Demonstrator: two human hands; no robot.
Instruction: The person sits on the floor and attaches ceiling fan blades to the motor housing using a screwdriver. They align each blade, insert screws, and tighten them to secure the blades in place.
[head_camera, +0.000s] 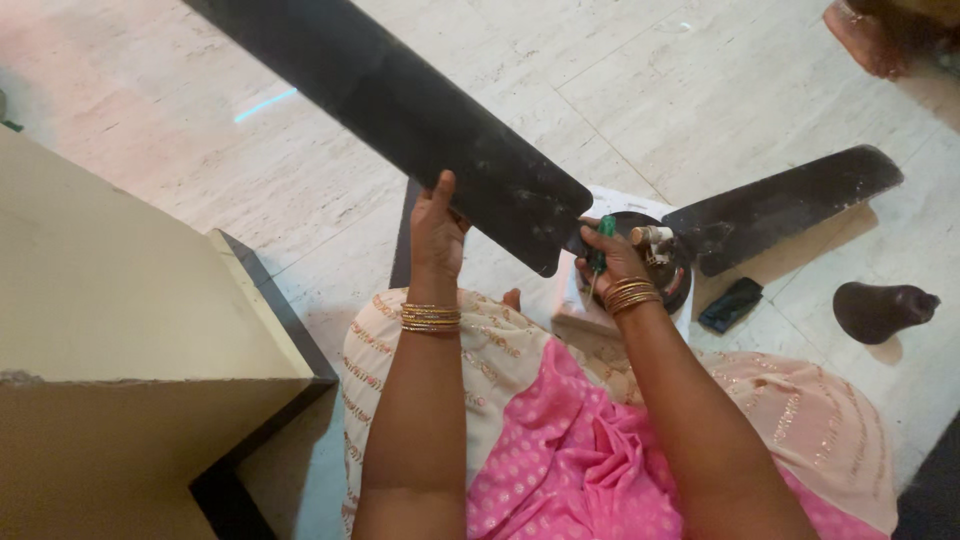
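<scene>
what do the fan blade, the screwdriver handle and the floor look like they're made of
The fan blade looks like painted sheet metal: thin, flat, dark and matte, with dust specks and scuffs, though coated wood cannot be ruled out. The screwdriver handle looks like translucent green plastic, glossy where it shows in the right hand. The floor looks like polished stone tile: pale, veined, with thin joints and a soft sheen.

Long black fan blade (420, 120): matt, dusty, speckled finish, looks like painted metal. Green screwdriver handle (603, 240): glossy translucent plastic. Pale stone floor (640, 90): polished, veined, slight sheen. Pink dotted cloth (570, 460): soft woven fabric. Gold bangles (430, 318): shiny metal.
</scene>
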